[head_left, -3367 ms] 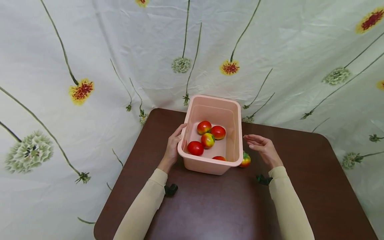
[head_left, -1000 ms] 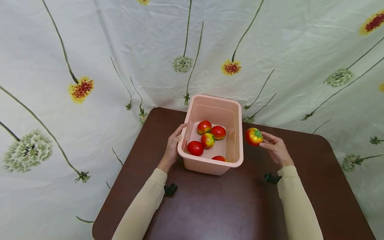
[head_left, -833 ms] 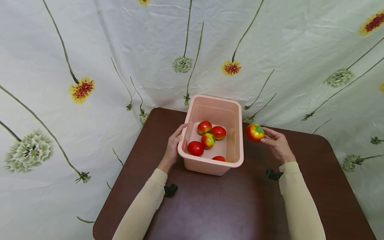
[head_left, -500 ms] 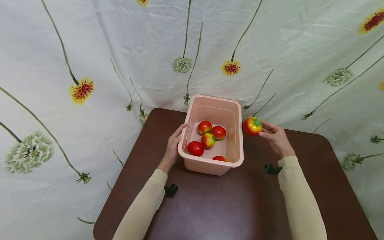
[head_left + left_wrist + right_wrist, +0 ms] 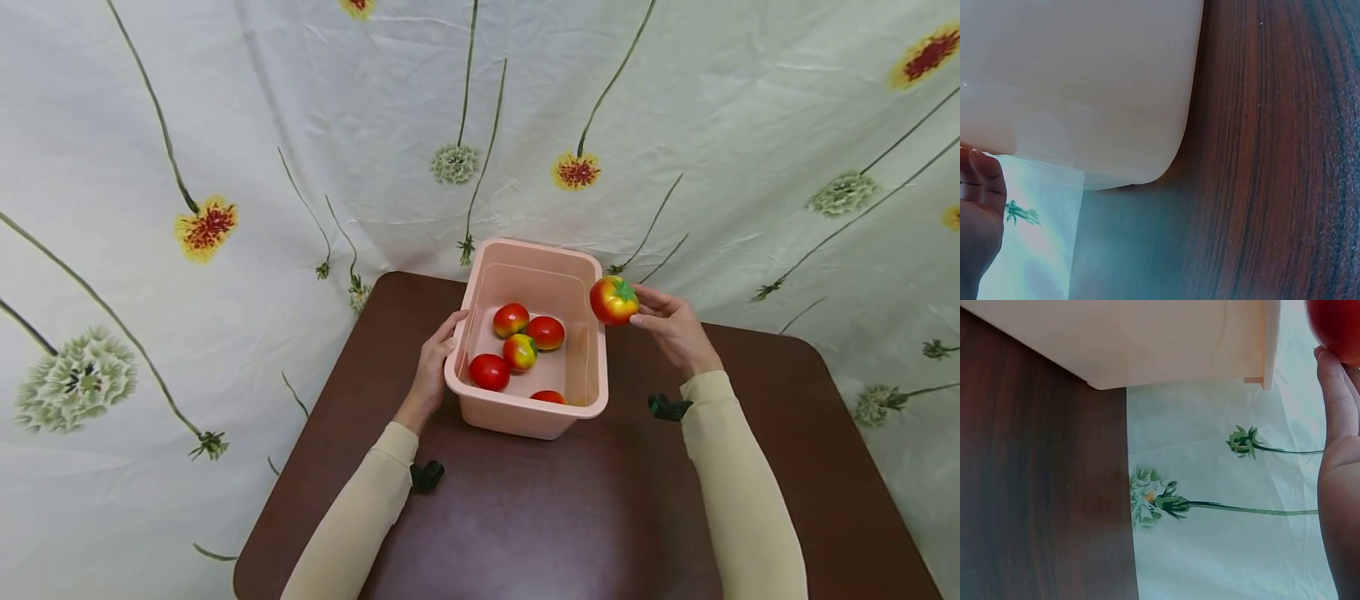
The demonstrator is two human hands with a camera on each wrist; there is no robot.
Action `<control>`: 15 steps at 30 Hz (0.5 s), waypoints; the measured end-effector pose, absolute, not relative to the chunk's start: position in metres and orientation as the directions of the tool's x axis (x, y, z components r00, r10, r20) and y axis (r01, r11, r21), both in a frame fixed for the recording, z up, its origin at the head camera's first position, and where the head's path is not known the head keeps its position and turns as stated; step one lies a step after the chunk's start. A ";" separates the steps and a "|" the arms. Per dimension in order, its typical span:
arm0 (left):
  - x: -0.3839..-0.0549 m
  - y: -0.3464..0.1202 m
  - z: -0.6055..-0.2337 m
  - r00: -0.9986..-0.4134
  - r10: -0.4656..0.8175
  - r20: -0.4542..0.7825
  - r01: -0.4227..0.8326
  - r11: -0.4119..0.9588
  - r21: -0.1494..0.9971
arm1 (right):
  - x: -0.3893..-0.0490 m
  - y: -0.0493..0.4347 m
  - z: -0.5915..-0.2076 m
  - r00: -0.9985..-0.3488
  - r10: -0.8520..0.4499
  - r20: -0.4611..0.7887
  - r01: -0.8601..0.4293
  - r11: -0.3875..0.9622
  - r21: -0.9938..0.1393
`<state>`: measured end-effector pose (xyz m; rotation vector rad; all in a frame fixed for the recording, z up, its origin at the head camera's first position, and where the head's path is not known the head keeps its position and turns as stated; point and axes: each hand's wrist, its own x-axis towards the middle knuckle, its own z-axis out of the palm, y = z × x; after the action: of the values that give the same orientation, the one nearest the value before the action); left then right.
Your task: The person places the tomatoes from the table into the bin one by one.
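Observation:
My right hand (image 5: 675, 332) pinches a red-and-yellow tomato (image 5: 613, 301) with a green leafy top between thumb and fingers. It is raised at the right rim of a pink plastic bin (image 5: 513, 419). In the right wrist view the tomato (image 5: 1340, 328) shows at the top corner, above my fingers. Inside the bin lie several similar tomatoes (image 5: 489, 372); the front wall partly hides one. My left hand (image 5: 431, 367) grips the bin's left rim. From the left wrist, curled fingers of that hand (image 5: 982, 212) meet the bin's edge.
The bin stands on a dark brown table (image 5: 525, 517) with rounded corners, near its back edge. Behind hangs a pale cloth (image 5: 360, 125) printed with flowers. Dark straps (image 5: 427, 476) sit at both wrists.
At first a tomato lay on the table right of the bin; my right hand has picked it up, raised it and carried it left to the rim. The left hand stays put.

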<state>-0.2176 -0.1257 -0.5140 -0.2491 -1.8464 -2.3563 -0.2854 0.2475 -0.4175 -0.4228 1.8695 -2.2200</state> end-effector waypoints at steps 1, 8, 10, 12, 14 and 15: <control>-0.218 -0.126 -0.514 -0.977 -0.006 0.212 0.208 -0.240 0.948 | -0.287 0.246 -0.416 -0.937 -0.339 0.084 -0.026 -0.171 -0.985; -0.218 -0.127 -0.513 -0.981 0.006 0.195 0.188 -0.245 0.951 | -0.292 0.241 -0.413 -0.931 -0.349 0.103 -0.031 -0.206 -0.978; -0.218 -0.126 -0.512 -0.982 0.007 0.190 0.182 -0.243 0.953 | -0.293 0.239 -0.414 -0.931 -0.350 0.106 -0.033 -0.208 -0.978; -0.218 -0.126 -0.513 -0.983 0.006 0.186 0.179 -0.240 0.954 | -0.294 0.236 -0.415 -0.932 -0.346 0.104 -0.034 -0.203 -0.979; -0.218 -0.126 -0.513 -0.983 0.000 0.183 0.178 -0.241 0.954 | -0.296 0.234 -0.417 -0.936 -0.337 0.099 -0.035 -0.192 -0.981; -0.218 -0.125 -0.513 -0.983 0.001 0.183 0.178 -0.241 0.954 | -0.296 0.233 -0.418 -0.938 -0.333 0.096 -0.033 -0.189 -0.981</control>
<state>-0.2176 -0.1251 -0.5133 -0.2204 -1.8611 -2.3792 -0.2963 0.2329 -0.4177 -0.4300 1.8610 -2.2398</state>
